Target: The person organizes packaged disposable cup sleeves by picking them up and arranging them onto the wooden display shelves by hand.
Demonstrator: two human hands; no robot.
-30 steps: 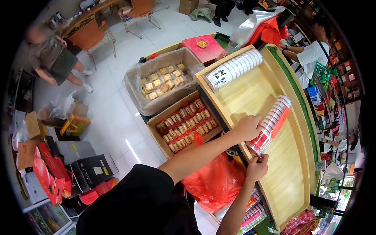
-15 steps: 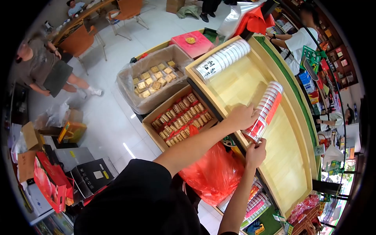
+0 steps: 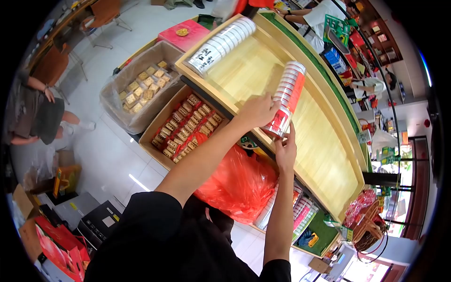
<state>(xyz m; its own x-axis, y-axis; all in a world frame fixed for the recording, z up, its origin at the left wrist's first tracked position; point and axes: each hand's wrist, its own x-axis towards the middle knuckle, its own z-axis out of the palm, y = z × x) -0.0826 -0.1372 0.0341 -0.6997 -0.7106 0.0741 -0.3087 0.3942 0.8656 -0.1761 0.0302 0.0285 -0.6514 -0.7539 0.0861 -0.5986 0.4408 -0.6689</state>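
A clear cylindrical pack of stacked round pieces with white edges and a red label (image 3: 290, 87) is tilted over the pale wooden display tray (image 3: 324, 155). My left hand (image 3: 257, 112) is closed around its side, near the lower end. At the bottom end, the fingers of my right hand (image 3: 285, 149) grip the pack from below. A similar cylindrical pack with dark lettering (image 3: 223, 44) lies at the tray's far end. Below my forearms hangs a red plastic bag (image 3: 239, 188).
Left of the tray stand a cardboard box of wrapped pastries (image 3: 149, 136) and a plastic-lined bin of square packets (image 3: 110, 94). A pink box (image 3: 188, 30) sits behind them. Another person (image 3: 30, 108) is at the far left; boxes (image 3: 101, 221) crowd the lower left.
My view has swung, so the scene sits further left and higher. Both hands still hold the cylindrical pack over the tray, with little visible change in grip.
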